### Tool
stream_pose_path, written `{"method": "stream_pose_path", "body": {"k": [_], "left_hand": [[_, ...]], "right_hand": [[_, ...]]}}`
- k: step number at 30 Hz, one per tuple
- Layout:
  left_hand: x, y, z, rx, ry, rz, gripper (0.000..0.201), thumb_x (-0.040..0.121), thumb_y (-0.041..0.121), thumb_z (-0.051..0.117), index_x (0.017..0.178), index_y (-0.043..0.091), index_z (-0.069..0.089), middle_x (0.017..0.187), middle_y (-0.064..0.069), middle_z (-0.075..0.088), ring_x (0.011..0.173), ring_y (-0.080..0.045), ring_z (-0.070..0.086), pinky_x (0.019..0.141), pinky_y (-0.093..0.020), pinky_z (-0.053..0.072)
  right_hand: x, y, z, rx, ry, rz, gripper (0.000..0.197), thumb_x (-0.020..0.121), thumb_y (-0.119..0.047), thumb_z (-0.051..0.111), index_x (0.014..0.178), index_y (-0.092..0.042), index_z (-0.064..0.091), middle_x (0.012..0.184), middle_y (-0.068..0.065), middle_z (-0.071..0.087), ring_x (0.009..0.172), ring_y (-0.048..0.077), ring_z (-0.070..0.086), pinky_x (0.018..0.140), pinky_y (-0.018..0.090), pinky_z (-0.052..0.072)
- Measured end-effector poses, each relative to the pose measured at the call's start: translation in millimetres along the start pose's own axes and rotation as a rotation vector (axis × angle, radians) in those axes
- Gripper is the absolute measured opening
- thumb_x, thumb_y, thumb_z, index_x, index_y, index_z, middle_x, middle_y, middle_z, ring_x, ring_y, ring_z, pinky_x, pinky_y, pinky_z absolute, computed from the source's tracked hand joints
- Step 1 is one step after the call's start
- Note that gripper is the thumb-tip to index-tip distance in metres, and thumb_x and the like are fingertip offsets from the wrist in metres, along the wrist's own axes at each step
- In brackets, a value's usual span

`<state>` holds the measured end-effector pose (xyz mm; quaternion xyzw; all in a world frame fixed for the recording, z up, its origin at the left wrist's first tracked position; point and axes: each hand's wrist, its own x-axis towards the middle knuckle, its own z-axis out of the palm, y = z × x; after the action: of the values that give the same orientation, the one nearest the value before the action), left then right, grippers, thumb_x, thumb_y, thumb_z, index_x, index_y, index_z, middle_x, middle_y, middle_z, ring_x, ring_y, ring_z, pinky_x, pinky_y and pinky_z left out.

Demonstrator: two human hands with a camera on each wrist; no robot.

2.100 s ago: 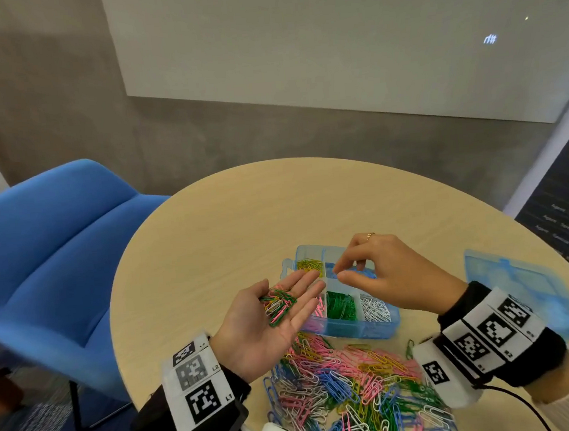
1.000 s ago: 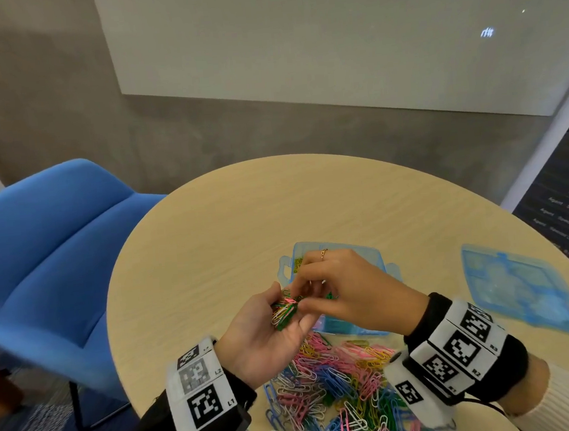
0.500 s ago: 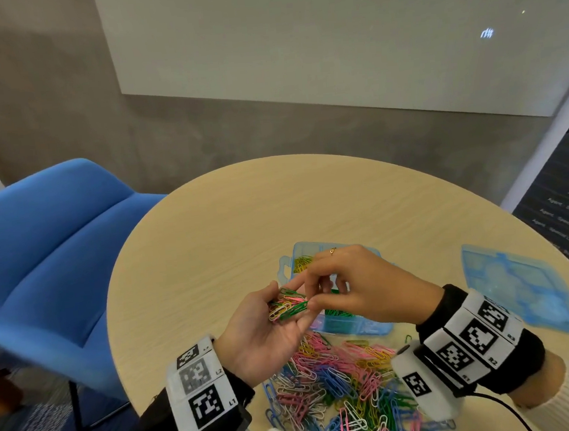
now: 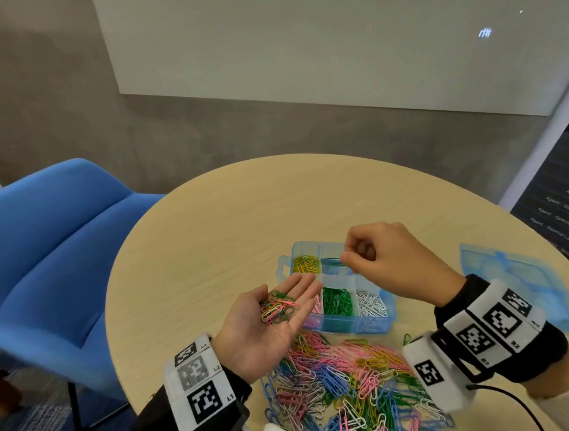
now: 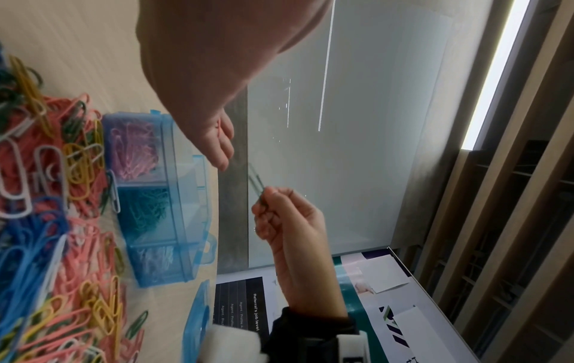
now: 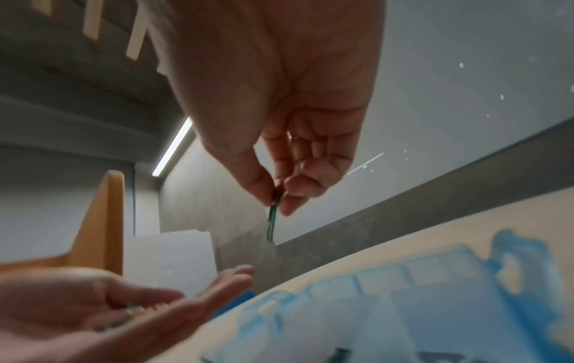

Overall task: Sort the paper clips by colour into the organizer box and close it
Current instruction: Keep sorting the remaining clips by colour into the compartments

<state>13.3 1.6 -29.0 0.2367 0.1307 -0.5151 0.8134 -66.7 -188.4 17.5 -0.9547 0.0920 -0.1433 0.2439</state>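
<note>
Your head camera looked down over the bench [image 4: 209, 242]; each wrist camera sat close, looking up along its hand. All three shared the organizer box [image 4: 354, 326].

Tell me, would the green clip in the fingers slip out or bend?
Probably neither. The right hand pinches the green clip by one end and it juts out straight, so it seems stiff and light. Its thin, smooth-looking wire could slip from a loose pinch.
</note>
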Motion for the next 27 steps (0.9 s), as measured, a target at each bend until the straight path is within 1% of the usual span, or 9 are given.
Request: {"method": "stream_pose_path", "body": {"k": [5,8,13,15,18,21,23,25,27], "left_hand": [[0.4,-2.1,1.3,0.096,-0.01,0.002,0.052,0.105,0.028,0.025,0.128,-0.008,0.053,0.124,-0.027,0.062,0.121,-0.038,0.055,0.105,-0.043,0.04],[-0.8,-5.0,1.7,0.123,-0.043,-0.02,0.052,0.105,0.029,0.025,0.127,-0.009,0.054,0.123,-0.026,0.062,0.117,-0.037,0.06,0.102,-0.044,0.043],[-4.5,-9.3,3.7,0.061,-0.127,-0.103,0.054,0.105,0.032,0.028,0.12,-0.015,0.052,0.131,-0.032,0.053,0.129,-0.032,0.05,0.096,-0.051,0.049],[-5.0,-10.1,4.3,0.043,-0.149,-0.129,0.051,0.105,0.031,0.03,0.123,-0.013,0.049,0.129,-0.032,0.055,0.119,-0.035,0.057,0.082,-0.06,0.049],[-4.8,-11.1,4.3,0.02,-0.167,-0.158,0.052,0.104,0.028,0.032,0.125,-0.015,0.049,0.122,-0.034,0.058,0.099,-0.04,0.067,0.079,-0.06,0.049],[-5.1,-13.4,4.5,-0.003,-0.169,-0.175,0.053,0.104,0.028,0.032,0.111,-0.019,0.055,0.117,-0.034,0.061,0.091,-0.042,0.069,0.079,-0.062,0.048],[-4.0,-13.7,4.0,-0.03,-0.163,-0.172,0.052,0.104,0.027,0.032,0.115,-0.018,0.055,0.121,-0.032,0.06,0.098,-0.041,0.067,0.079,-0.063,0.047],[-4.1,-13.3,4.7,-0.054,-0.144,-0.163,0.051,0.105,0.027,0.031,0.131,-0.013,0.048,0.133,-0.028,0.054,0.118,-0.036,0.058,0.082,-0.062,0.048],[-3.3,-11.7,4.0,-0.044,-0.112,-0.137,0.051,0.105,0.028,0.03,0.133,-0.012,0.046,0.133,-0.029,0.053,0.124,-0.035,0.054,0.092,-0.055,0.05]], "right_hand": [[-10.1,-0.6,5.7,-0.117,-0.151,-0.011,0.022,0.091,-0.039,0.062,0.085,-0.02,0.072,0.08,-0.008,0.069,0.073,0.007,0.061,0.07,0.027,0.05],[-12.2,-10.9,10.2,-0.058,-0.131,-0.118,0.016,0.09,-0.037,0.065,0.089,-0.023,0.074,0.083,-0.011,0.066,0.077,0.005,0.057,0.074,0.026,0.047],[-10.1,-23.1,25.4,-0.017,-0.177,-0.156,0.01,0.086,-0.035,0.071,0.089,-0.026,0.074,0.087,-0.005,0.054,0.079,0.008,0.052,0.075,0.029,0.044],[-9.1,-24.2,28.4,-0.001,-0.195,-0.147,0.008,0.086,-0.032,0.071,0.088,-0.025,0.07,0.09,-0.005,0.052,0.08,0.009,0.051,0.075,0.027,0.043],[-8.0,-24.5,29.6,0.036,-0.232,-0.13,0.007,0.087,-0.028,0.071,0.088,-0.023,0.068,0.09,-0.007,0.05,0.081,0.01,0.051,0.075,0.026,0.044],[-7.7,-24.3,28.6,0.056,-0.279,-0.115,0.005,0.088,-0.026,0.069,0.085,-0.024,0.065,0.09,-0.006,0.049,0.082,0.014,0.053,0.076,0.031,0.048],[-6.6,-22.9,29.0,0.065,-0.283,-0.12,0.007,0.089,-0.024,0.068,0.083,-0.024,0.064,0.088,-0.007,0.05,0.081,0.015,0.055,0.072,0.029,0.048],[-5.3,-22.0,28.1,0.08,-0.235,-0.125,0.006,0.09,-0.021,0.067,0.084,-0.021,0.064,0.083,-0.012,0.052,0.077,0.012,0.055,0.063,0.02,0.041],[-5.0,-23.4,25.8,0.123,-0.172,-0.157,0.006,0.091,-0.018,0.066,0.085,-0.019,0.064,0.08,-0.013,0.058,0.075,0.01,0.055,0.06,0.013,0.037]]}}
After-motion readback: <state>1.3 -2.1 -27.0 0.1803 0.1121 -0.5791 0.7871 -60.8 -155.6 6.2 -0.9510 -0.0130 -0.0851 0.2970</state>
